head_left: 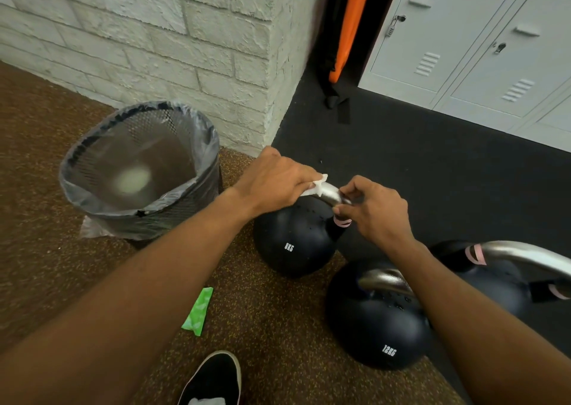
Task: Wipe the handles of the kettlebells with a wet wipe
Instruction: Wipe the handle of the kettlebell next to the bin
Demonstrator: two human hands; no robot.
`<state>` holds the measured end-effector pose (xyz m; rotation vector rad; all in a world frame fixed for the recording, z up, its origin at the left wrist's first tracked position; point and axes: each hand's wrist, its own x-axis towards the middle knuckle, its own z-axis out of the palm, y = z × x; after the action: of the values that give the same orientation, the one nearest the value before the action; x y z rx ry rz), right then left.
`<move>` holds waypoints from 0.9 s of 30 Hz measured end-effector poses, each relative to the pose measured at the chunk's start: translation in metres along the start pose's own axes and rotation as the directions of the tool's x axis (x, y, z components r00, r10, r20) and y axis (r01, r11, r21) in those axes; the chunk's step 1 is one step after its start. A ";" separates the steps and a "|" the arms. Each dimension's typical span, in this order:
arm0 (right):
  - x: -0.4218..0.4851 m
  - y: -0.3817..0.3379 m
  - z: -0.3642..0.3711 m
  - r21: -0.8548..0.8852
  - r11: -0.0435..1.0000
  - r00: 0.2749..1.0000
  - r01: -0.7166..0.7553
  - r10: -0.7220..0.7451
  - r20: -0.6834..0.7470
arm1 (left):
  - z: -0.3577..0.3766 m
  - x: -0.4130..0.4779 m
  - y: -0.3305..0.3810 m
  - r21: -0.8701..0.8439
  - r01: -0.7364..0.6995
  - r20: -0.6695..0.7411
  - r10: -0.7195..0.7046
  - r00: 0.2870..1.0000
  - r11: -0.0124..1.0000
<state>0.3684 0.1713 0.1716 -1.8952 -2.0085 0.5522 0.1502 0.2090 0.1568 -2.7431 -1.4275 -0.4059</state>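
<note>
Three black kettlebells stand on the floor. The 8 kg kettlebell (293,241) is in the middle, with a steel handle (330,194). My left hand (272,182) presses a white wet wipe (316,185) onto the left part of that handle. My right hand (375,210) pinches the handle's right end, just above a pink band. The 12 kg kettlebell (377,324) sits at the lower right, partly behind my right forearm. A third kettlebell (506,268) with pink bands lies at the far right.
A mesh waste bin (139,170) lined with a plastic bag stands at the left by a white brick wall (154,34). A green wipe packet (197,312) lies on the brown floor. My black shoe (213,380) is at the bottom. Grey lockers (479,49) stand at the back right.
</note>
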 end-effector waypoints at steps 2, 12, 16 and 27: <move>0.000 0.000 0.000 0.003 1.000 1.000 0.006 -0.006 -0.005 | 0.011 -0.016 -0.002 0.029 -0.004 -0.129 0.008 0.992 1.000; 0.002 0.002 0.001 -0.004 1.000 1.000 0.009 -0.009 -0.021 | 0.052 -0.043 0.012 -0.018 0.207 -0.529 -0.185 0.828 0.978; 0.003 0.001 0.000 -0.014 1.000 1.000 0.010 -0.011 -0.012 | 0.053 -0.038 0.016 0.019 0.177 -0.579 -0.133 0.804 0.984; 0.002 0.001 0.000 -0.008 1.000 1.000 0.006 -0.006 -0.022 | 0.053 -0.044 0.002 0.042 0.153 -0.565 -0.103 0.819 0.987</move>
<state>0.3690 0.1737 0.1709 -1.8911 -2.0047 0.5206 0.1388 0.1798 0.0955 -2.1789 -1.4094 -1.0305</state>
